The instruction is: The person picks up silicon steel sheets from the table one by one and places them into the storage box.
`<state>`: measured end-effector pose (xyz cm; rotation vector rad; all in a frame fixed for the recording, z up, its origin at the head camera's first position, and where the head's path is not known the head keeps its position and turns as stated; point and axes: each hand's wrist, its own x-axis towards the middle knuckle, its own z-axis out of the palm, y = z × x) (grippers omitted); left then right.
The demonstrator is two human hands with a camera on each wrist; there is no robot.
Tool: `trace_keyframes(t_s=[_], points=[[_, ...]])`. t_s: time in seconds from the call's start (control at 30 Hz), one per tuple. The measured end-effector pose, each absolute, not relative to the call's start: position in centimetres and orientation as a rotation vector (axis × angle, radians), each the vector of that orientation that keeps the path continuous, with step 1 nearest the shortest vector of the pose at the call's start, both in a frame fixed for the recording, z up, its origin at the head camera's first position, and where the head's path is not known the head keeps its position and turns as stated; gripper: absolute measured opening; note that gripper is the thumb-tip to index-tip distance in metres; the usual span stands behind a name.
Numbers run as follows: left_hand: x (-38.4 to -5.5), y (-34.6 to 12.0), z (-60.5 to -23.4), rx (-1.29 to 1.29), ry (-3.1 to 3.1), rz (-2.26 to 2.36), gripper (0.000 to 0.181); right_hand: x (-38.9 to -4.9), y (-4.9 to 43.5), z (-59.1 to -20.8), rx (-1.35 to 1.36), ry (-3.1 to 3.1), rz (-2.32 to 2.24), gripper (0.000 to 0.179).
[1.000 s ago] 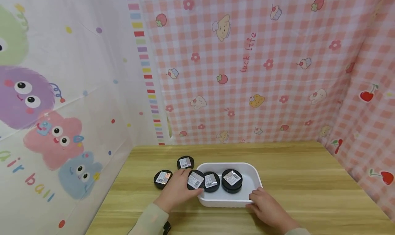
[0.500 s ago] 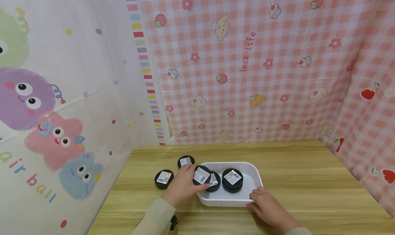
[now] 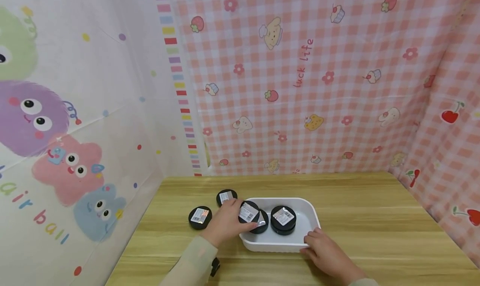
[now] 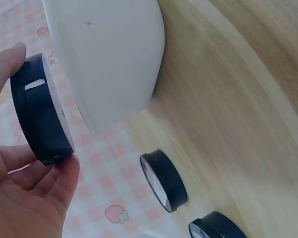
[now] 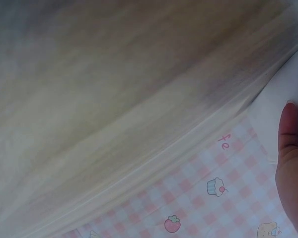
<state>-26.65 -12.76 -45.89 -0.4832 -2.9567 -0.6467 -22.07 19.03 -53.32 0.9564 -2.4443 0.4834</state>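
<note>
My left hand (image 3: 226,224) holds a flat round black container (image 3: 248,211) with a silvery barcode label by its edge, thumb on one side and fingers on the other. It is over the left end of a white rectangular tub (image 3: 306,219). Beneath it, partly covered in the head view, a similar container (image 3: 263,224) lies in the tub. Two more are stacked (image 3: 283,220) near the tub's middle. My right hand (image 3: 325,252) grips the tub's wall at the front right corner, its thumb outside. The left wrist view shows the held container (image 4: 39,111) edge-on beside the tub (image 4: 107,59).
Two more black containers rest on the wooden table (image 3: 360,211) left of the tub: one farther back (image 3: 226,196), partly behind my left hand, and one nearer (image 3: 200,217). A pink checked cloth (image 3: 292,111) hangs behind the table, with a white printed cloth (image 3: 123,123) at the left.
My left hand has carried the held container rightward and slightly back, from the tub's left rim to over the container inside. My right hand keeps its grip on the tub.
</note>
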Motion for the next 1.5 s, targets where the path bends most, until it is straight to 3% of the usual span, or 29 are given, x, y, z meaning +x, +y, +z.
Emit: trace_keyframes(t_s=[0.43, 1.5], points=[[-27.8, -12.3, -45.8, -0.527, -2.963, -0.712, 0.085, -22.0, 19.0, -53.1, 0.941, -2.451, 0.479, 0.029], [-29.9, -10.6, -45.3, -0.561, -3.102, -0.763, 0.089, -21.9, 18.9, -53.0, 0.942, -2.436, 0.496, 0.032]])
